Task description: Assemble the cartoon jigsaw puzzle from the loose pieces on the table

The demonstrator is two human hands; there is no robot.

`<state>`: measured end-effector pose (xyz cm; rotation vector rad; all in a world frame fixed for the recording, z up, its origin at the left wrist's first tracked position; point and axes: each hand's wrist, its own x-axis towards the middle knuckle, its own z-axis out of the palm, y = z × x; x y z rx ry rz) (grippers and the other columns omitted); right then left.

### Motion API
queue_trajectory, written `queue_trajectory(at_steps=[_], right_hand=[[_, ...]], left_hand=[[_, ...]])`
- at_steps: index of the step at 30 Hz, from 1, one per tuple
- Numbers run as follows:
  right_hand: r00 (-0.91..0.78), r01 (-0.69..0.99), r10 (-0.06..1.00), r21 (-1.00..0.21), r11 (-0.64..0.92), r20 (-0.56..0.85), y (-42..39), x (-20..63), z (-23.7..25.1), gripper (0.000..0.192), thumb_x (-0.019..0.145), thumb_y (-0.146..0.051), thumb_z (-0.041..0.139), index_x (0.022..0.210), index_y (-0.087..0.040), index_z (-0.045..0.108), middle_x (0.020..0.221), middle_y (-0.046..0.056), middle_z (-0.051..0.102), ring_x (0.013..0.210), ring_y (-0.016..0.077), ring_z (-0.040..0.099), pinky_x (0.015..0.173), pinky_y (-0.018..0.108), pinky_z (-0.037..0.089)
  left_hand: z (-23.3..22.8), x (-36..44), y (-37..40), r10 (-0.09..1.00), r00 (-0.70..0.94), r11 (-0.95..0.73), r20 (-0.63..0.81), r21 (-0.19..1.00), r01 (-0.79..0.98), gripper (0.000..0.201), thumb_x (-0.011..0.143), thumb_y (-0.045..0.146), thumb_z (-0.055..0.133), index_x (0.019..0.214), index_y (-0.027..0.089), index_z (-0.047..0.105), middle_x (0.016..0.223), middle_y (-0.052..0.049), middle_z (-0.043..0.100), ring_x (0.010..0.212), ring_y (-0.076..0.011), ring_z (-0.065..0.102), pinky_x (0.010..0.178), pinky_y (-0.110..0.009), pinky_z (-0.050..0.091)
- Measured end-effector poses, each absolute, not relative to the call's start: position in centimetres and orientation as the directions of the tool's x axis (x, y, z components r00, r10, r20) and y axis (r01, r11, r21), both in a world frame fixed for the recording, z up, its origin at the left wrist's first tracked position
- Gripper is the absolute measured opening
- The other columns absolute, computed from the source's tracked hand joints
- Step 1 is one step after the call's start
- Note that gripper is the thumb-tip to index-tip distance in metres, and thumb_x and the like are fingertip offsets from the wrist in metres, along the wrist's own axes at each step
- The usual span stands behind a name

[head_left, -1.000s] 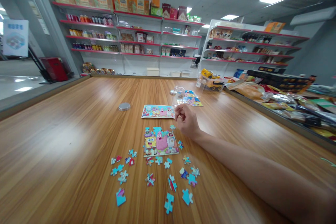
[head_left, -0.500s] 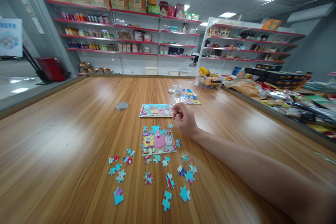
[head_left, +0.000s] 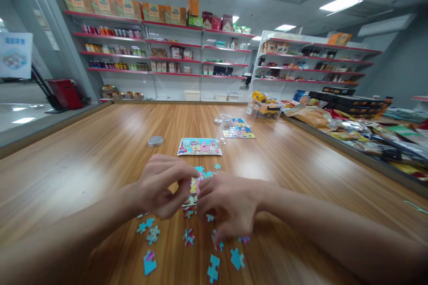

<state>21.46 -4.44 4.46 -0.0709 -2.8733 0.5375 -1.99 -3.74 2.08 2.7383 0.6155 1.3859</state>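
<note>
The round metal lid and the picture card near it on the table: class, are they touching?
Apart. The head view shows the round metal lid left of the picture card, with a plain strip of bare wooden table between them.

The loose puzzle pieces (head_left: 214,268) were mostly turquoise with red and pink patches. The table (head_left: 100,142) was warm brown woodgrain. The picture card (head_left: 199,146) showed bright cartoon figures on blue, and the lid (head_left: 155,141) was silver.

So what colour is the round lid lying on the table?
Silver-grey round lid on the table, head view.
</note>
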Motion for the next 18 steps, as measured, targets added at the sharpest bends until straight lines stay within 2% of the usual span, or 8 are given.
queue_trajectory(at_steps=[2,3,5,8,11,14,16,18], right_hand=[[-0.993,-0.028,0.019,-0.395,0.918,0.114,-5.7,20.7,4.7,0.019,0.073,-0.029,0.069,0.085,-0.017,0.061,0.076,-0.002,0.062,0.069,0.011,0.054,0.061,0.022,0.04],[-0.996,-0.027,0.007,-0.393,0.919,0.084,-6.2,20.5,4.7,0.018,0.073,-0.029,0.069,0.084,-0.017,0.061,0.076,-0.002,0.062,0.068,0.0108,0.053,0.06,0.022,0.039],[-0.999,-0.014,0.003,-0.381,0.924,0.042,-6.7,20.2,4.5,0.013,0.076,-0.027,0.069,0.081,-0.017,0.062,0.076,-0.002,0.062,0.068,0.0106,0.052,0.057,0.022,0.037],[-1.0,0.022,0.022,-0.36,0.933,-0.006,-6.9,20.0,4.5,0.012,0.077,-0.027,0.07,0.078,-0.017,0.063,0.075,-0.002,0.061,0.068,0.011,0.051,0.054,0.022,0.035],[-0.999,0.041,0.033,-0.323,0.946,-0.03,-7.1,19.9,4.9,0.015,0.075,-0.029,0.072,0.076,-0.016,0.063,0.073,-0.001,0.059,0.065,0.0116,0.05,0.051,0.022,0.034],[-0.999,0.031,0.017,-0.312,0.95,-0.047,-7.5,19.7,5.3,0.014,0.072,-0.025,0.073,0.072,-0.015,0.063,0.071,-0.002,0.059,0.062,0.011,0.049,0.051,0.022,0.035],[-0.998,0.029,0.01,-0.323,0.946,-0.062,-7.7,19.7,5.3,0.011,0.071,-0.02,0.073,0.073,-0.016,0.063,0.07,-0.002,0.06,0.062,0.0105,0.05,0.052,0.022,0.036],[-0.997,0.044,0.018,-0.333,0.942,-0.081,-7.7,19.7,5.3,0.01,0.072,-0.018,0.072,0.078,-0.017,0.064,0.07,-0.003,0.062,0.062,0.0107,0.051,0.052,0.022,0.035]], left_hand=[[1.2,-1.8,-2.2,0.38,0.57,-0.913,0.729,0.197,0.357,0.007,0.086,0.018,0.056,0.092,0.016,0.058,0.067,0.003,0.057,0.052,-0.0072,0.048,0.05,-0.02,0.04],[0.7,-1.8,-1.4,0.434,0.55,-0.889,0.713,0.239,0.391,0.004,0.086,0.018,0.056,0.089,0.016,0.056,0.064,0.004,0.054,0.05,-0.0069,0.045,0.048,-0.02,0.037],[0.0,-2.0,-0.1,0.577,0.428,-0.799,0.695,0.371,0.473,0.008,0.087,0.022,0.057,0.083,0.016,0.056,0.063,0.004,0.049,0.051,-0.0073,0.043,0.047,-0.02,0.035],[-0.3,-2.2,0.9,0.64,0.368,-0.751,0.675,0.446,0.487,0.017,0.091,0.027,0.055,0.079,0.015,0.06,0.069,0.0,0.052,0.059,-0.0098,0.046,0.052,-0.022,0.038],[0.3,-2.2,0.6,0.539,0.562,-0.839,0.628,0.34,0.426,0.016,0.092,0.026,0.056,0.082,0.017,0.066,0.083,-0.004,0.06,0.078,-0.0148,0.054,0.071,-0.028,0.046],[1.0,-1.9,-0.1,0.383,0.758,-0.924,0.528,0.214,0.317,0.014,0.089,0.026,0.059,0.1,0.022,0.068,0.103,-0.007,0.063,0.101,-0.021,0.053,0.093,-0.039,0.044],[1.2,-1.7,-0.4,0.324,0.823,-0.945,0.467,0.198,0.26,0.021,0.088,0.027,0.061,0.108,0.024,0.066,0.113,-0.007,0.061,0.107,-0.0228,0.052,0.098,-0.042,0.042],[1.2,-1.6,-0.4,0.309,0.842,-0.947,0.441,0.226,0.229,0.024,0.089,0.028,0.06,0.112,0.025,0.065,0.114,-0.008,0.061,0.108,-0.0227,0.053,0.099,-0.042,0.042]])
